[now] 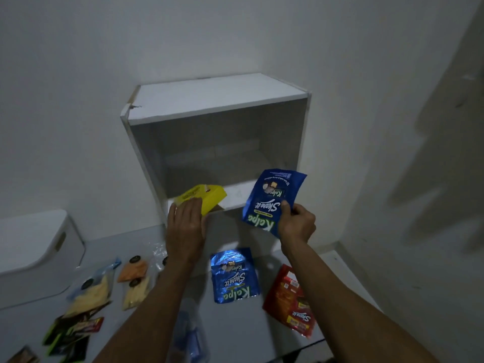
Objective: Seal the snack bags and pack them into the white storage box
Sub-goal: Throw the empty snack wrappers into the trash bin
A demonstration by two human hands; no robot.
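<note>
The work area is a dim corner of white walls (78, 74), with a pale tabletop (262, 334) set against them. A white storage box (217, 98) stands at the back of the tabletop with its open side facing the person; its interior is shadowed.

The left hand (186, 226) lies flat, fingers extended, on a yellow snack pack (207, 199). The pack rests tilted on the front lip of the box floor, partly overhanging the edge. The right hand (296, 222) grips a blue Kalpa bag (272, 197) at its lower right edge, thumb on the printed face. This bag is held upright in front of the box's lower right corner, clear of the tabletop, with its print upside down to the camera.

Below the hands, a second blue Kalpa bag (234, 275) lies flat on the tabletop between the two forearms. A red snack bag (289, 299) lies just right of it, partly under the right forearm. Left of the left forearm lie clear bags of pale yellow snacks (90, 290) and an orange snack bag (133, 269). Dark packets with green edging (70, 336) sit near the lower left corner. A crumpled clear plastic bag (191, 334) lies close to the camera, beside the left forearm.

A white lidded container (34, 247) stands at the left edge of the tabletop, well apart from the storage box.
</note>
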